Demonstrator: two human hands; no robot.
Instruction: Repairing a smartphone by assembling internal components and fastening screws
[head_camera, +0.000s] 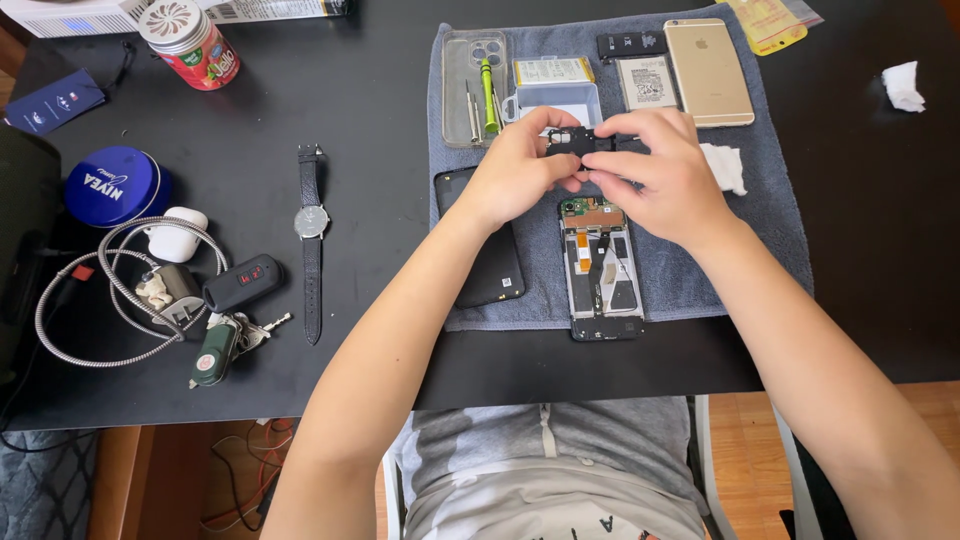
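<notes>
Holding a small black phone part (578, 141) between them, both hands meet above the grey towel (770, 200) spread on the black bench (350, 130). The left hand (520, 165) pinches the part's left end with thumb and fingertips closed on it; the right hand (660, 170) grips its right end the same way, fingers curled tight. The part sits just above the top edge of an opened phone (600, 270), which lies face down on the towel with its circuit board and inner frame exposed. Just left of that phone, partly under the left wrist, lies a black back cover (490, 260).

Further up the towel are a clear phone case (460, 75) with a green screwdriver (488, 95) and metal tools lying on it, a small clear plastic box (558, 98), a battery (647, 82) and a gold phone (708, 70) lying face down. A crumpled white tissue (724, 166) rests just beside the right hand.

Well apart on the left of the bench lie a wristwatch (311, 240), a car key with a key bunch (235, 300), a coiled metal hose (120, 290), a round blue tin (112, 185) and a red-labelled jar (190, 42).
</notes>
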